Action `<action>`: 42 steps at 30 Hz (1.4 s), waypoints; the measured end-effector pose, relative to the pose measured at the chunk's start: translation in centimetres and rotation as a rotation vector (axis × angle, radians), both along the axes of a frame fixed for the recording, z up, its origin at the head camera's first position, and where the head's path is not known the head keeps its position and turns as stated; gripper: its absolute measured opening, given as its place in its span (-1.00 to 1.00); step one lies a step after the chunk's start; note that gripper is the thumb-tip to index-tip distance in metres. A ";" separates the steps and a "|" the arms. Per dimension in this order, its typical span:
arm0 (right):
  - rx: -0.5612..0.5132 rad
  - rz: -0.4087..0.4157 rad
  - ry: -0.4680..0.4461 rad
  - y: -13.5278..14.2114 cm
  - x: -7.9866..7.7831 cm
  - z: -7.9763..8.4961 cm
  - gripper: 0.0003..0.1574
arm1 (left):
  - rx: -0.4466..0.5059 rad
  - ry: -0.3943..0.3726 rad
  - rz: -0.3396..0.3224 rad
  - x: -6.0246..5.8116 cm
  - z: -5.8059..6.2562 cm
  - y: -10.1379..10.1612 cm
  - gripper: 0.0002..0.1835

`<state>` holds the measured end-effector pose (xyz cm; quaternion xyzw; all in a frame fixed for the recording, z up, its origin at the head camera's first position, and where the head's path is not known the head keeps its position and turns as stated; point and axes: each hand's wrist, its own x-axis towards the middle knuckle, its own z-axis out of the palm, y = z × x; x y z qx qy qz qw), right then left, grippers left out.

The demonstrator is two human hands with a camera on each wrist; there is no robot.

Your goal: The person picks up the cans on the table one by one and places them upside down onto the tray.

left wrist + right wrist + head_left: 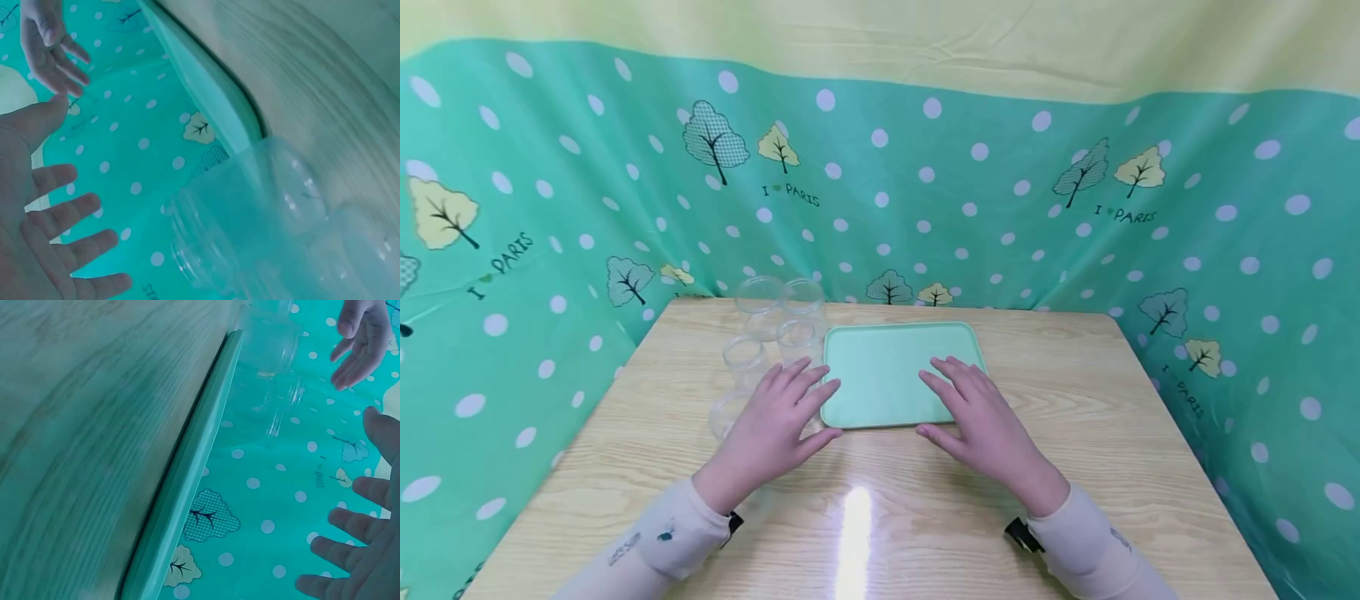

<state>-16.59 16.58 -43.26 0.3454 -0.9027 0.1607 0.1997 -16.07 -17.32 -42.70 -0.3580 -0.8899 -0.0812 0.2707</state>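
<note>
"What crowds the left hand [771, 429]?"

"Clear containers [760, 321], below and just beyond it; past them, a hanging cloth [880, 200]."

"Where's room, then?"

"Between it and the right hand [988, 433], above the low green tray [887, 375]; also rightward of the right hand, over bare tabletop [1090, 400] reaching to the cloth."

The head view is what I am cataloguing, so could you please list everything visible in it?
Tray: one, light green, on the table.
Clear containers: at least five, colourless, left of the tray, some partly hidden.
Table: one, light wood, beneath everything.
Cloth: piece count unclear, dotted green with pale yellow above, behind and beside the table.
Black straps: two, black, one at each wrist.
Sleeves: two, pale with prints, on the forearms.
Left hand: one, bare, by the containers.
Right hand: one, bare, by the tray's right end.
</note>
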 end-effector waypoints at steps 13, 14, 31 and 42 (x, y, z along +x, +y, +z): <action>-0.049 0.008 -0.001 0.4 -0.3 0.0 -0.15 | 0.078 -0.044 0.056 0.1 0.7 -1.9 -0.17; -0.050 0.007 -0.003 0.4 -0.3 0.1 -0.15 | 0.081 -0.051 0.062 0.1 0.7 -2.1 -0.17; -0.075 -0.002 0.003 0.3 -0.2 0.2 -0.33 | 0.123 -0.100 0.155 0.3 1.4 -4.6 -0.21; -0.087 -0.001 -0.008 0.4 -0.1 0.2 -0.38 | 0.100 -0.228 0.240 0.6 1.6 -6.3 -0.17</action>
